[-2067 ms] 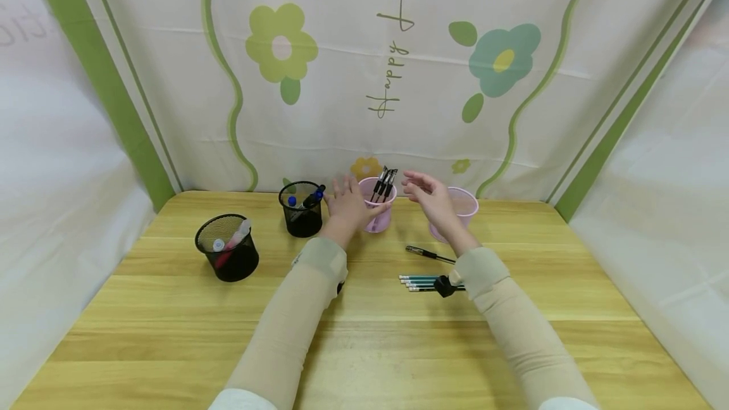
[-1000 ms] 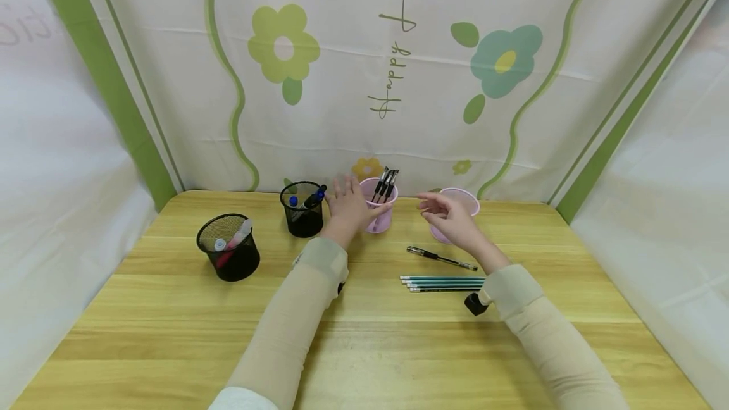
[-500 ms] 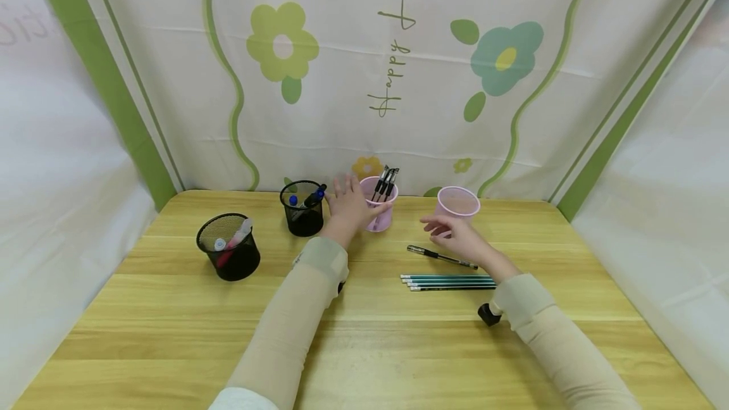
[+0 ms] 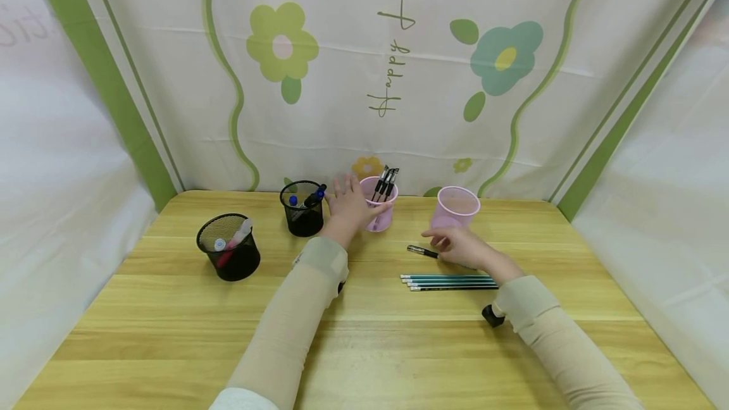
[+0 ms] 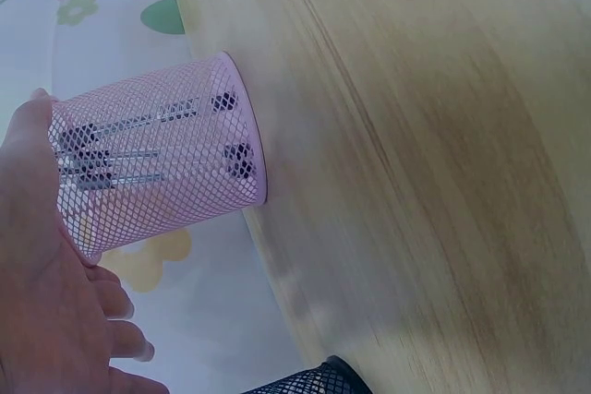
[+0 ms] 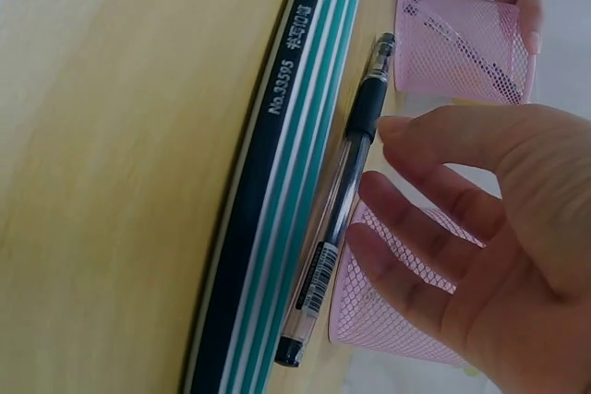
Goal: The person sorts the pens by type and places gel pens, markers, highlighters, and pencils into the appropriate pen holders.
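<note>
Gel pen [image 6: 345, 179], at head-view twelve o'clock from the pencils [image 4: 444, 282]: probably light, stiff, slippery; best pinched at the dark grip [image 6: 367, 110]. Beside it, right hand [image 4: 464, 248], fingers parted, empty; left hand [image 4: 348, 211], spread against pink cup [image 4: 378, 224].

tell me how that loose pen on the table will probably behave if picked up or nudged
The loose pen looks slim and round, so a nudge could well roll it, though the pencils alongside might stop it one way. Its clear, straight barrel suggests a stiff, light thing. The black grip section would likely slip less than the smooth barrel.
</note>
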`<state>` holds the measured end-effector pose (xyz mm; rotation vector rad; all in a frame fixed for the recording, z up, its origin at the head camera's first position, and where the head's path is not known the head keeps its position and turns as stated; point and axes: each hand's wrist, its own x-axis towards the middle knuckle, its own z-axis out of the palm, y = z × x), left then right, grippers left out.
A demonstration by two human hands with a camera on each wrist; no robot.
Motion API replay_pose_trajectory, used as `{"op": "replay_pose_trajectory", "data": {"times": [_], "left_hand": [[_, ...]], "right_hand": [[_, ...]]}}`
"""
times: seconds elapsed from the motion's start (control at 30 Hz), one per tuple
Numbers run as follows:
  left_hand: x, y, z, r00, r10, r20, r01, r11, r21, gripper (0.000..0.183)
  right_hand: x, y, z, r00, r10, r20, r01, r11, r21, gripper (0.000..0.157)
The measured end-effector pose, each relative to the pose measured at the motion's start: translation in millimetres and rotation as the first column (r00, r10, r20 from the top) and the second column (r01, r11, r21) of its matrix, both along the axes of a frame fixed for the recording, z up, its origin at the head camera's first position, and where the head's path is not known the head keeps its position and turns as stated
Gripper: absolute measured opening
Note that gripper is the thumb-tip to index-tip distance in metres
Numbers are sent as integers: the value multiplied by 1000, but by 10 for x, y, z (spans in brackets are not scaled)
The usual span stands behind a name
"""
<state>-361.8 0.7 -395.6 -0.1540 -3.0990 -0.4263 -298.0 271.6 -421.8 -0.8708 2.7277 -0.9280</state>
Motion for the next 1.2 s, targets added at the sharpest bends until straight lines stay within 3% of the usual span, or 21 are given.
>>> {"op": "replay_pose_trajectory", "data": {"times": [0.13, 0.47, 0.67, 1.2], "left_hand": [[6, 6, 2, 1000, 0, -1, 0, 1000, 0, 122], [19, 12, 16, 1000, 0, 0, 0, 1000, 1, 122], [15, 9, 15, 1000, -4, 2, 4, 1000, -4, 122], [13, 2, 18, 1000, -5, -9, 5, 1000, 0, 120]], "right_hand": [[-9, 23, -38, 1000, 14, 6, -14, 998, 64, 55], [10, 43, -26, 1000, 16, 27, -19, 992, 127, 57], [17, 26, -20, 1000, 28, -1, -28, 987, 158, 56], [23, -5, 21, 999, 22, -37, -17, 992, 127, 59]]}}
